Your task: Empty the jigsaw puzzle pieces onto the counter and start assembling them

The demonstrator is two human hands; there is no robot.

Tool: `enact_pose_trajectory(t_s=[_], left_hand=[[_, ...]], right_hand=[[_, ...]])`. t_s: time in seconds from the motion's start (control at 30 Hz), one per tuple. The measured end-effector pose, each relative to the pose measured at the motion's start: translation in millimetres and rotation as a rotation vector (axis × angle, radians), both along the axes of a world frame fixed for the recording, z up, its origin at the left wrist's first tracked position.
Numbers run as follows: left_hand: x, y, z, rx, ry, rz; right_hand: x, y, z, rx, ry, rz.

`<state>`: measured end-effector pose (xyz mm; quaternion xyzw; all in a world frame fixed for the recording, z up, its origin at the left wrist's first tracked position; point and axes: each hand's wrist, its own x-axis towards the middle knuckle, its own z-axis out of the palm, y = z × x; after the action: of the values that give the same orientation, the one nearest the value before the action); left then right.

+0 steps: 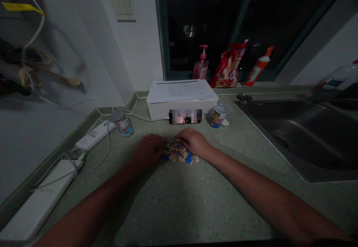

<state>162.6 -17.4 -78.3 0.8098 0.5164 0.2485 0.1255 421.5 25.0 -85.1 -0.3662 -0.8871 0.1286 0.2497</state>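
A small heap of jigsaw puzzle pieces [179, 153], blue, pinkish and tan, lies loose on the speckled green-grey countertop [179, 202]. At its left edge is my left hand [149, 150], fingers curved toward the pieces and thumb apart from them. From the opposite side my right hand [195, 142] reaches over the heap's far right edge, its fingers bent and touching the pieces. The fingertips of both hands are partly hidden among the pieces; I see no piece lifted. Just beyond stands a phone [185, 117] showing a partly blurred picture, leaning against a white box [156, 108].
A printed can [219, 116] stands right of the phone beside a round lid [225, 123]; another can [122, 123] is at left. White power strips [41, 198] and a cable line the left wall. A metal sink [304, 135] is at right. Bottles and a red bag [228, 66] stand behind.
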Motion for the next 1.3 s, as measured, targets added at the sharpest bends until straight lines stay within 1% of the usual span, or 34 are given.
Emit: enact_pose_trajectory(t_s=[0.1,0.17,0.23,0.33,0.43,0.6,0.7,0.8,0.9,1.03,1.17,1.23,1.3], left_hand=[[2,0,0.8,-0.008,-0.010,0.022],[4,-1,1.0,-0.005,-0.036,0.028],[7,-3,0.5,-0.016,-0.098,0.052],[12,-6,-1.0,-0.096,-0.248,0.116],[16,-8,-0.2,-0.190,-0.349,0.135],[19,-10,6.3,-0.294,-0.391,0.130],[21,-11,7.7,-0.293,-0.412,0.138],[20,-11,6.0,-0.251,-0.406,0.159],[17,-8,3.2,-0.208,-0.386,0.201],[10,-2,-0.5,-0.171,-0.332,0.204],[6,2,-3.1,-0.128,-0.256,0.161],[7,5,-3.3,-0.126,-0.228,0.165],[8,7,-2.4,-0.124,-0.205,0.175]], right_hand=[[0,-1,0.8,-0.022,0.060,-0.046],[-2,-3,1.3,-0.060,0.156,-0.090],[-5,-4,1.6,-0.154,0.290,-0.110],[-12,-9,3.1,-0.329,0.448,-0.074],[-17,-13,6.0,-0.403,0.486,-0.035],[-20,-17,6.5,-0.466,0.508,-0.011],[-22,-17,1.5,-0.545,0.550,-0.032],[-22,-14,-3.2,-0.595,0.569,-0.057],[-15,-5,-5.0,-0.576,0.590,-0.111],[11,13,-5.3,-0.508,0.570,-0.248],[40,23,-7.7,-0.310,0.431,-0.356],[47,22,-9.7,-0.280,0.335,-0.379],[49,20,-11.2,-0.248,0.260,-0.373]])
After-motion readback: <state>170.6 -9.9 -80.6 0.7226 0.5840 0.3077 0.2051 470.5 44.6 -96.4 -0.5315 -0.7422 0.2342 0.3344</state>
